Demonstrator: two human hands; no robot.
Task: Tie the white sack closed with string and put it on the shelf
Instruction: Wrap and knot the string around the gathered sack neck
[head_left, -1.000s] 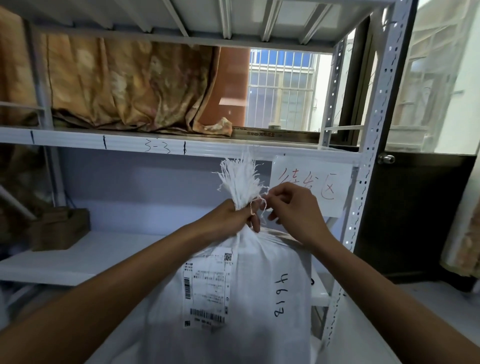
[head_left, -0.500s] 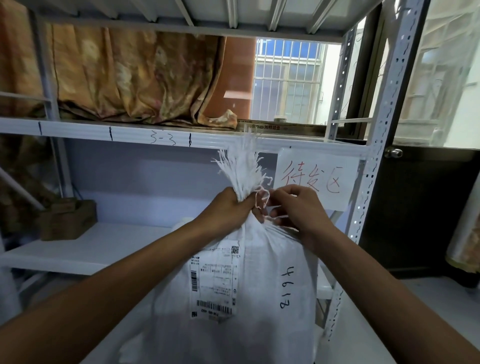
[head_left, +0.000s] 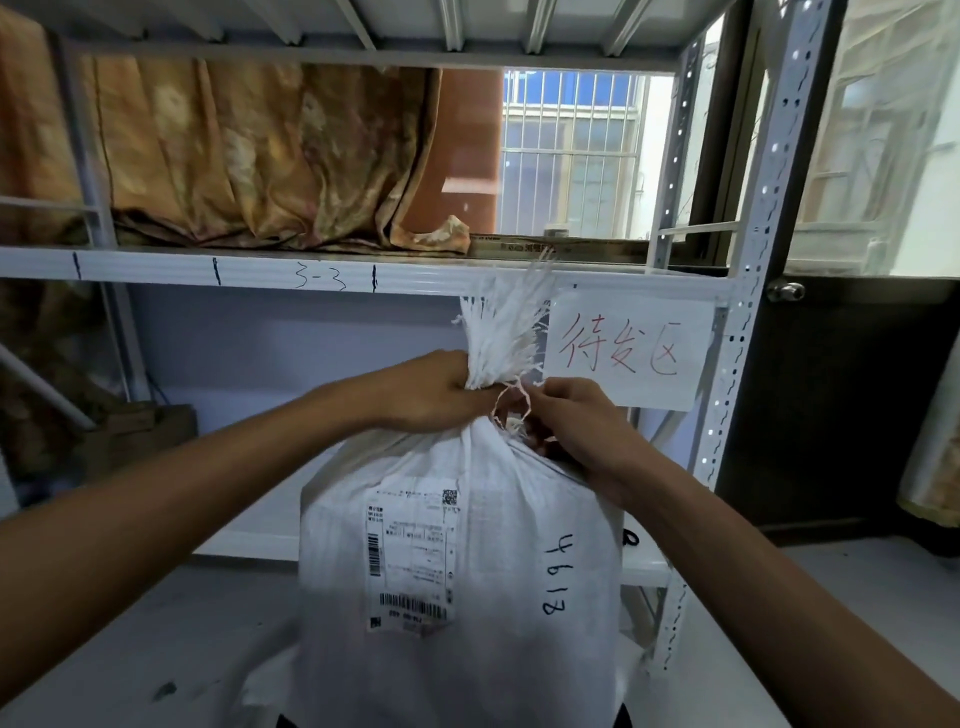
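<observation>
Before shelf (head_left: 363, 278), white sack (head_left: 467, 571) stands upright, not yet on board. Left hand (head_left: 431, 395) clenched round gathered neck below frayed top. Right hand (head_left: 576, 431) pinches string (head_left: 511, 408) looped at neck. Paper sign (head_left: 631, 353) just behind. Brown box (head_left: 140, 436) far left on lower board; board between lies bare. Post (head_left: 737, 364) close right.

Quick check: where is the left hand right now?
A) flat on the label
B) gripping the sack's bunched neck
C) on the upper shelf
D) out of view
B: the left hand is closed around the gathered neck of the sack, just below the frayed top.
</observation>
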